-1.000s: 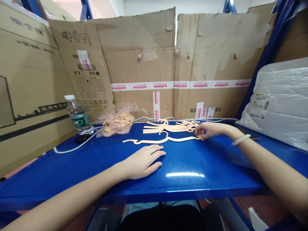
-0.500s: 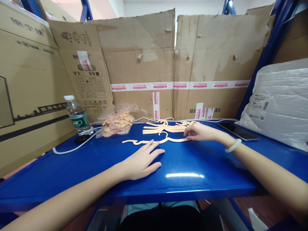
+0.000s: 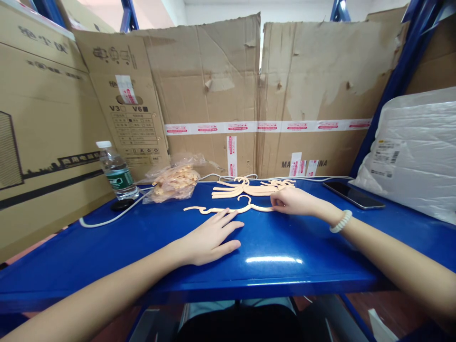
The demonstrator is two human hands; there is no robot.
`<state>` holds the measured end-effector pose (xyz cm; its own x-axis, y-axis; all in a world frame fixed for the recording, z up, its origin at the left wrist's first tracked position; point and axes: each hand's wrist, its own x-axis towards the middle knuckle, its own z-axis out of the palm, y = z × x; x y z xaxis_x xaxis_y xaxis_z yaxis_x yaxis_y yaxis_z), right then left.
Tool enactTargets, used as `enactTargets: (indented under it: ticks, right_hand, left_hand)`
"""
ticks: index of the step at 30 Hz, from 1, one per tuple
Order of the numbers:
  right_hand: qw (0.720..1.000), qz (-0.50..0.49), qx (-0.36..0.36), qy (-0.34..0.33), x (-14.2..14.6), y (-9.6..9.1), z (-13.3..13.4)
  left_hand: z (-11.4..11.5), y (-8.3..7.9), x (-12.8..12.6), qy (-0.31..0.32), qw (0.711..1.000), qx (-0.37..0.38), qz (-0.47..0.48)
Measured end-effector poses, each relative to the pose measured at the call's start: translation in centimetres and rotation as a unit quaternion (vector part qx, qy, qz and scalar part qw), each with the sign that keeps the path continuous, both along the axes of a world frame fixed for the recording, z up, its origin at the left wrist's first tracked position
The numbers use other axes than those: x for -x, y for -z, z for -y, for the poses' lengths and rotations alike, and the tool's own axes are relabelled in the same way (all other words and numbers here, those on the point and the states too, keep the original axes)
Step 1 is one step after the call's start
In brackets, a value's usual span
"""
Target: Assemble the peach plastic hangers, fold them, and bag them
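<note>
A cream-coloured clothes hanger point(image 3: 245, 207) lies on the blue tabletop point(image 3: 171, 261), its hook pointing away from me. My left hand point(image 3: 211, 239) rests flat with fingers spread, and its fingertips touch the hanger's left half. At the other end, my right hand point(image 3: 290, 201) is closed round the right arm of the hanger, hiding that tip. Just behind lies a pile of similar hangers point(image 3: 231, 191), stacked with their hooks together; my right hand covers part of its right side.
To the left stand a water bottle point(image 3: 119, 178) and a clear plastic bag point(image 3: 174, 184) of cream pieces. A phone point(image 3: 354, 195) lies at the right beside a white wrapped package point(image 3: 416, 152). Cardboard sheets point(image 3: 210, 95) wall the back, and a white cable point(image 3: 107, 224) crosses the left side.
My right hand has moved slightly left and closed on the end of the hanger. The hanger has shifted a little to the right. My left hand stays nearly in place.
</note>
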<state>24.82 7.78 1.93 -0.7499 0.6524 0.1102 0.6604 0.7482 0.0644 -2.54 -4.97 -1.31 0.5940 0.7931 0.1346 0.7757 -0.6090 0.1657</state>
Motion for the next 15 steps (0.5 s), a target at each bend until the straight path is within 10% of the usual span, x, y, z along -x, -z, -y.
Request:
enactTargets:
  ticks: [15]
  right_hand:
    - [1.000, 0.002, -0.004, 0.012, 0.15, 0.06, 0.02]
  left_hand:
    - [-0.05, -0.04, 0.02, -0.005, 1.000, 0.005, -0.014]
